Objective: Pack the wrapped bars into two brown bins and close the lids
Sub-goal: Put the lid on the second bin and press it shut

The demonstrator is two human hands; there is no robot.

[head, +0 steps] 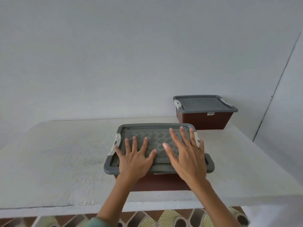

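A brown bin (161, 181) stands near the table's front edge, covered by a grey lid (155, 136) with white side latches. My left hand (135, 158) lies flat on the lid's left half, fingers spread. My right hand (186, 154) lies flat on its right half, fingers spread toward the far right corner. A second brown bin (205, 120) with its grey lid (203, 103) on sits at the back right against the wall. No wrapped bars are visible; both bins' insides are hidden.
The white table (65, 153) stretches left of the near bin. A pale wall (131, 54) rises behind it, with a corner at the right. Patterned floor tiles (164, 217) show below the table's front edge.
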